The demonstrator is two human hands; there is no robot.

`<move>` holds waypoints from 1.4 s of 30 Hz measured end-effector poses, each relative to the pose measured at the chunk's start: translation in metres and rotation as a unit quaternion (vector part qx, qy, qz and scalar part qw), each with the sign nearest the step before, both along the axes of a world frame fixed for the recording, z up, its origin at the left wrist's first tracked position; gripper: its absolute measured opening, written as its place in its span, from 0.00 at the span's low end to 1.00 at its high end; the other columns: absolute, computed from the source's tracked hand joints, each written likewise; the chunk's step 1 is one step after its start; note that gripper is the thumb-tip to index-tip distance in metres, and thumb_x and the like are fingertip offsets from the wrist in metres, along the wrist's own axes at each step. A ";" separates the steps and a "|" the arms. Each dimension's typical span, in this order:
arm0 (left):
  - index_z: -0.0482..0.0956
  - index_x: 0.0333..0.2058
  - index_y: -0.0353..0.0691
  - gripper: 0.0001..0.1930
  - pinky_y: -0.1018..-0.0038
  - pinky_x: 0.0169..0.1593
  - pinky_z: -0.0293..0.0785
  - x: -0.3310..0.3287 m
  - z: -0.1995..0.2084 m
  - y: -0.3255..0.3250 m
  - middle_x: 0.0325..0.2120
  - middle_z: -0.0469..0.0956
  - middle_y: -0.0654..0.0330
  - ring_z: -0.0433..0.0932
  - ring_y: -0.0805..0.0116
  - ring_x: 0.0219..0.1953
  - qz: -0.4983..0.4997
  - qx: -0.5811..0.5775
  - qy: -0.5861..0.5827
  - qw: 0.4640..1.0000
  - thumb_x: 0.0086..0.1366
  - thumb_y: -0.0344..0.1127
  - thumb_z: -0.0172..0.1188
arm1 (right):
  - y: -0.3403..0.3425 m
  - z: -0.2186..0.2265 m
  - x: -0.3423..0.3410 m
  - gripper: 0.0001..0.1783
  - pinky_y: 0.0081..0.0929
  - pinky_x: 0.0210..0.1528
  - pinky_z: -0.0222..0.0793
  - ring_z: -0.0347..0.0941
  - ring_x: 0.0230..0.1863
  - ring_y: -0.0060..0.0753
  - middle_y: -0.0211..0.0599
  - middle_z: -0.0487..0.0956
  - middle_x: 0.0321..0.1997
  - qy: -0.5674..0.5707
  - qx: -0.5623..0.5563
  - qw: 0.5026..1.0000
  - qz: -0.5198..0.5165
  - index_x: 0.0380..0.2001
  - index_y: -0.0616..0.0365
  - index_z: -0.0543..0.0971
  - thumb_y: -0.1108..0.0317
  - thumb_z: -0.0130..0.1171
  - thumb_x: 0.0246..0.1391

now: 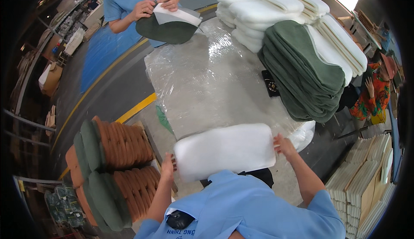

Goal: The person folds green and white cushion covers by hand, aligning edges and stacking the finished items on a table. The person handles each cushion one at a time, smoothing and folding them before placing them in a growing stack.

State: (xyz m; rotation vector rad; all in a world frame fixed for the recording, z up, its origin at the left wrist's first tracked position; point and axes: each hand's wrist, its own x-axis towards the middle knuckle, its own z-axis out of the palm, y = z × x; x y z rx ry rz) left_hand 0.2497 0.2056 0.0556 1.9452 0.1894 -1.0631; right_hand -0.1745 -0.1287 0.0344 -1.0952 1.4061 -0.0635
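Observation:
A white, fluffy padding sheet (224, 150) with rounded corners lies across the near edge of the table, close to my body. At its left end, my left hand (169, 166) holds the edge with curled fingers, partly hidden behind the sheet. My right hand (283, 145) grips the opposite end near the corner. Past the sheet stretches the plastic-covered tabletop (202, 92). On its right side is a stack of dark green fabric covers (297, 71), with white padding sheets (267, 10) piled behind it.
Across the table a co-worker's hands (155, 9) hold a green cover (166, 30) and a white piece. A black device (271, 84) sits beside the green stack. Brown and green padded pieces (123, 146) stand at lower left, cream panels (360, 183) at lower right.

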 end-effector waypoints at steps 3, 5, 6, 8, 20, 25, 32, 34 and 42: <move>0.71 0.67 0.34 0.38 0.61 0.55 0.75 0.018 0.004 -0.026 0.54 0.81 0.50 0.80 0.61 0.50 0.025 -0.049 -0.042 0.998 0.80 0.64 0.43 | -0.024 0.002 0.014 0.42 0.35 0.42 0.72 0.79 0.44 0.34 0.46 0.83 0.53 -0.064 -0.045 0.995 -0.056 0.62 0.64 0.77 0.32 0.43 0.73; 0.73 0.66 0.30 0.37 0.63 0.55 0.75 0.025 -0.002 -0.049 0.54 0.81 0.48 0.81 0.60 0.49 -0.001 -0.042 -0.039 0.998 0.79 0.62 0.47 | -0.029 -0.008 0.030 0.41 0.33 0.43 0.72 0.79 0.43 0.34 0.46 0.83 0.52 -0.088 -0.039 0.993 -0.067 0.59 0.65 0.78 0.34 0.44 0.74; 0.73 0.65 0.29 0.36 0.64 0.54 0.76 0.022 -0.008 -0.061 0.53 0.82 0.48 0.81 0.60 0.49 -0.018 -0.062 -0.043 0.997 0.79 0.60 0.49 | -0.035 -0.011 0.030 0.39 0.35 0.51 0.72 0.77 0.46 0.34 0.45 0.82 0.50 -0.008 -0.011 1.000 0.012 0.56 0.67 0.79 0.36 0.44 0.75; 0.75 0.62 0.26 0.34 0.65 0.54 0.76 0.019 -0.022 -0.069 0.52 0.82 0.47 0.81 0.59 0.48 -0.031 -0.088 -0.059 0.994 0.79 0.57 0.52 | -0.017 -0.026 0.053 0.38 0.35 0.55 0.71 0.75 0.47 0.34 0.45 0.81 0.49 -0.064 -0.105 0.992 -0.005 0.54 0.68 0.80 0.37 0.44 0.75; 0.83 0.36 0.32 0.23 0.65 0.47 0.75 -0.012 0.061 -0.071 0.33 0.83 0.59 0.80 0.67 0.38 0.085 -0.244 -0.161 0.953 0.80 0.48 0.53 | 0.012 0.062 0.052 0.37 0.35 0.55 0.72 0.78 0.46 0.34 0.38 0.82 0.41 -0.306 -0.197 0.912 -0.187 0.45 0.62 0.82 0.36 0.39 0.77; 0.84 0.39 0.31 0.23 0.62 0.52 0.73 -0.021 0.057 -0.056 0.35 0.84 0.53 0.81 0.59 0.41 0.001 -0.200 -0.258 0.945 0.79 0.48 0.52 | 0.013 0.040 0.058 0.37 0.35 0.54 0.70 0.78 0.44 0.34 0.40 0.83 0.39 -0.294 -0.201 0.916 -0.187 0.39 0.64 0.84 0.36 0.46 0.74; 0.64 0.70 0.30 0.44 0.45 0.72 0.54 -0.052 0.129 -0.077 0.62 0.74 0.38 0.69 0.36 0.66 -0.369 -0.052 -0.557 0.742 0.68 0.59 0.64 | 0.002 0.055 0.021 0.34 0.34 0.57 0.70 0.79 0.48 0.34 0.44 0.85 0.45 -0.210 -0.168 0.962 -0.050 0.49 0.67 0.84 0.42 0.47 0.75; 0.58 0.74 0.29 0.53 0.41 0.75 0.48 -0.062 0.134 -0.081 0.64 0.73 0.38 0.66 0.35 0.69 -0.427 0.003 -0.543 0.723 0.63 0.61 0.68 | -0.008 0.081 0.025 0.32 0.33 0.58 0.70 0.79 0.51 0.34 0.44 0.86 0.49 -0.168 -0.221 0.960 0.034 0.52 0.67 0.83 0.46 0.47 0.76; 0.52 0.75 0.27 0.62 0.39 0.75 0.46 -0.060 0.132 -0.073 0.61 0.76 0.42 0.68 0.39 0.68 -0.407 0.021 -0.497 0.766 0.56 0.62 0.74 | 0.050 0.208 0.185 0.30 0.49 0.75 0.60 0.66 0.72 0.62 0.56 0.71 0.73 -0.260 -0.466 0.618 0.577 0.71 0.53 0.73 0.49 0.45 0.76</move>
